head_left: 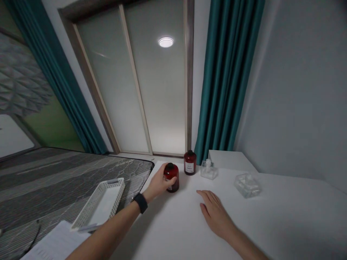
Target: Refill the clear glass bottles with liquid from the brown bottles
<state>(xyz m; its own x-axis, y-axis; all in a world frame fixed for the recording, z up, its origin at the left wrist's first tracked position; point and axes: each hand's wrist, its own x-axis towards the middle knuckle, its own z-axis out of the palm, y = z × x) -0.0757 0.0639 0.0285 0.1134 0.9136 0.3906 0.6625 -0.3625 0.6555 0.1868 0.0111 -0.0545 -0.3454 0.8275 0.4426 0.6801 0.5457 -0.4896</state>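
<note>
My left hand [158, 183], with a dark watch on its wrist, is wrapped round a dark red bottle [174, 174] with a black cap. This bottle is near the left edge of the white table [173, 231], and my fingers partly cover its label. Behind it, a little to the right, stands a second red bottle [190, 163] with a white label. My right hand [215, 213] is over the table with its fingers stretched out, holding nothing. Beyond its fingertips is a clear bottle [209, 170] with a pump-like top.
Farther right on the table is another clear glass-like container [247, 185]. A white box [231, 160] stands at the back. To the left, a white perforated basket [101, 202] and a sheet of paper [58, 243] lie on a grey patterned surface [67, 177]. Teal curtains [225, 79] hang behind.
</note>
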